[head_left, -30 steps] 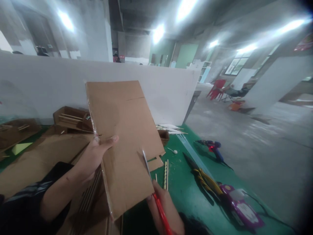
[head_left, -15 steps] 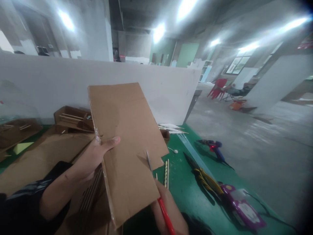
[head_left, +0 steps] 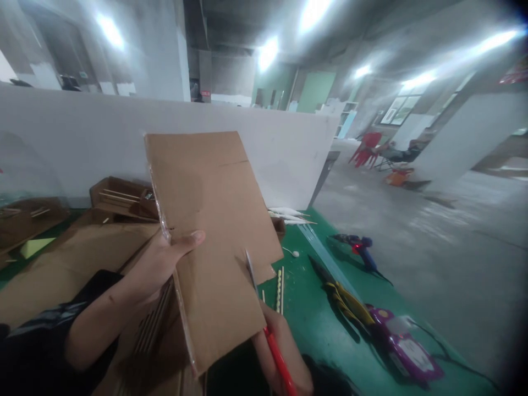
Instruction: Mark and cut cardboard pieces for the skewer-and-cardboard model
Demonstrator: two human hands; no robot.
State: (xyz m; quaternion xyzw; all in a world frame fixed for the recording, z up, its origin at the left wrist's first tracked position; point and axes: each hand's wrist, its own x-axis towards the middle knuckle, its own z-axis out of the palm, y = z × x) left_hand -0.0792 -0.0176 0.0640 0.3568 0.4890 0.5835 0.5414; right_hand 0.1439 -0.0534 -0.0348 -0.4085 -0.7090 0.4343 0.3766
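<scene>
My left hand (head_left: pixel 173 256) grips the left edge of a brown cardboard sheet (head_left: pixel 210 203), its thumb flat on the front face and the other fingers hidden behind. The sheet is held up and tilted above the table. At its lower right, red-handled scissors (head_left: pixel 278 357) have one blade in front of the cardboard, in a cut running in from the right edge. My right hand (head_left: pixel 278 341) is closed around the scissors; the sheet and the handles hide some of its fingers.
On the green table (head_left: pixel 305 319) to the right lie yellow-handled shears (head_left: pixel 346 302), a purple device (head_left: pixel 408 344) with a cord and a blue glue gun (head_left: pixel 365 256). Cardboard boxes (head_left: pixel 119 198) with sticks stand at the left. A white partition (head_left: pixel 103 121) rises behind.
The cardboard sheet has tilted slightly and its top edge has risen a little. Both hands keep their hold, and the scissors stay in the cut.
</scene>
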